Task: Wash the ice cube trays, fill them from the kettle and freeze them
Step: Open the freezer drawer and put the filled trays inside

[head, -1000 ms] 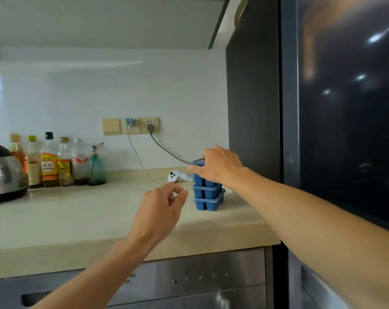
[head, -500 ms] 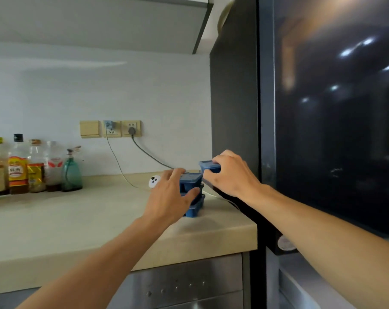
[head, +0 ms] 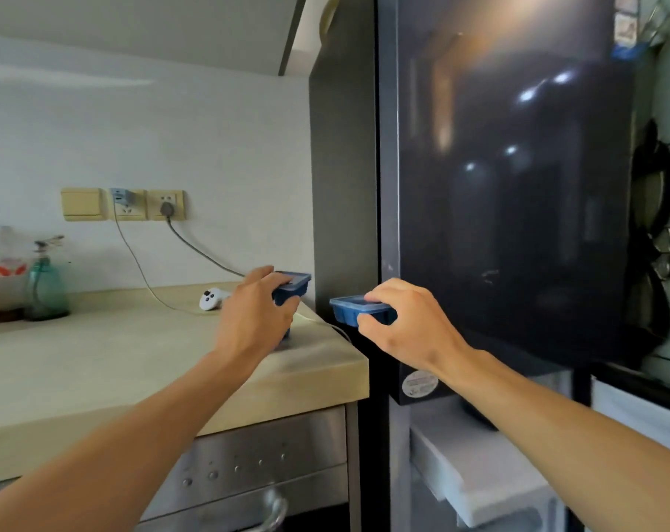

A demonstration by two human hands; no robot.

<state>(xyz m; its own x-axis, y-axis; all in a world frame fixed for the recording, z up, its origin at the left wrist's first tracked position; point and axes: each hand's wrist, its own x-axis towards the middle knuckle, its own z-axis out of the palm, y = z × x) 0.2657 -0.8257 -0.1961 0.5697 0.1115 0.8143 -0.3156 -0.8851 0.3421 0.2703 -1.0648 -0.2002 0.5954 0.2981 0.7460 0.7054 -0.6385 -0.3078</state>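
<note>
One lidded blue ice cube tray (head: 344, 312) gripped in curled right hand (head: 406, 324), in air beside countertop (head: 114, 359) edge, before fridge (head: 517, 224) | left hand (head: 252, 320) curled round stacked trays (head: 295, 286) on countertop | filling apparently done, freezing left

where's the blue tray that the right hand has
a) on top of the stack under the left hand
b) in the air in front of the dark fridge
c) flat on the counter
b: the right hand grips the blue tray past the edge of the counter, before the fridge door, apart from the stack of trays that the left hand holds.
</note>
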